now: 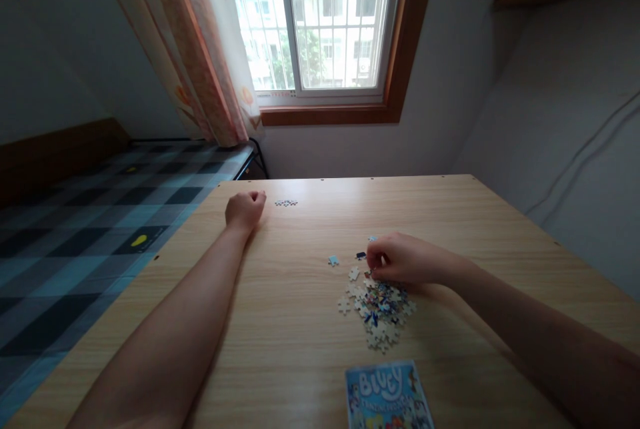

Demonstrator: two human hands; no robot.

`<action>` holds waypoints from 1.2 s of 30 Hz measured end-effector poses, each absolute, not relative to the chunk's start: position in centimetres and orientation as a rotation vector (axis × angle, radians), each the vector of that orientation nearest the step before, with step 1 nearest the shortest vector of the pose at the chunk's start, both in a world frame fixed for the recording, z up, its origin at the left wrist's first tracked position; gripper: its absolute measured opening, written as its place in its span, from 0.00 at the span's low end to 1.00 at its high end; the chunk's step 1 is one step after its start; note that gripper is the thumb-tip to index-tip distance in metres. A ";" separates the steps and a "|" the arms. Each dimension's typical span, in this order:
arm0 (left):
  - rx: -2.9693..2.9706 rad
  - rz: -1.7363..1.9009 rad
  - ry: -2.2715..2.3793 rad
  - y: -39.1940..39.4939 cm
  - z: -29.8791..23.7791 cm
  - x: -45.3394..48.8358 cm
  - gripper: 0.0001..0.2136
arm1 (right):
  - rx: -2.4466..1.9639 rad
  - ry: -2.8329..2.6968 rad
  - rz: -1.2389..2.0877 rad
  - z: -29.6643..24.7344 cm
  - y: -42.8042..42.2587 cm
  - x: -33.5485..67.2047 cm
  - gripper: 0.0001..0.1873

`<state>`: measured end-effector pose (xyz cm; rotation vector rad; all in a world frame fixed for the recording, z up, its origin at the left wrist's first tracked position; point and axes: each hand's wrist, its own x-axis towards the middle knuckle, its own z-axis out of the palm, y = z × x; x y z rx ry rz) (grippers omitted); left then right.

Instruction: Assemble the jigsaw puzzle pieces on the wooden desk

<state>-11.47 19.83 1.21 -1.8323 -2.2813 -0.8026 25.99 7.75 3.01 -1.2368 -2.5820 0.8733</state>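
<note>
My left hand (pixel 245 210) rests on the far left of the table, curled into a loose fist, with no object showing in it. Just right of it lies a small joined strip of jigsaw puzzle pieces (pixel 286 203). My right hand (pixel 397 257) is at the far edge of a heap of loose jigsaw pieces (pixel 384 305). Its thumb and fingers pinch a puzzle piece (pixel 369 274), mostly hidden by the fingertips. Near these fingers lie a dark blue piece (pixel 361 255), a light blue piece (pixel 333 260) and a pale face-down piece (pixel 354 273).
A blue Bluey puzzle box (pixel 389 395) lies at the near edge of the view. The wooden table (pixel 280 322) reaches toward a wall with a barred window (pixel 340 22). A bed with a checked cover (pixel 65 269) stands on the left, beside a curtain (pixel 200 42).
</note>
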 end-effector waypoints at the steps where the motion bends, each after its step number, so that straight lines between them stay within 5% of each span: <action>1: -1.837 -0.817 -2.267 19.7 1.3 -11.4 0.20 | -1.202 -2.578 0.942 3.0 7.9 26.1 0.03; 8: -2.029 -0.935 -1.843 18.5 2.7 -9.1 0.22 | -1.022 -2.131 1.169 1.7 9.5 26.4 0.11; 13: -2.446 -1.533 -1.592 16.2 6.6 -2.5 0.21 | -0.979 -1.718 1.181 0.6 10.0 25.8 0.19; 19: -3.060 -1.268 -1.161 11.6 9.4 4.2 0.07 | -0.927 -1.484 1.129 1.0 9.4 25.1 0.20; 29: -3.128 -1.362 -1.241 11.4 6.6 5.9 0.07 | -0.917 -1.530 0.950 0.7 9.3 25.0 0.19; 36: -2.290 -1.492 -1.747 18.0 4.9 -2.8 0.13 | -1.156 -1.686 0.428 -1.2 11.4 27.9 0.12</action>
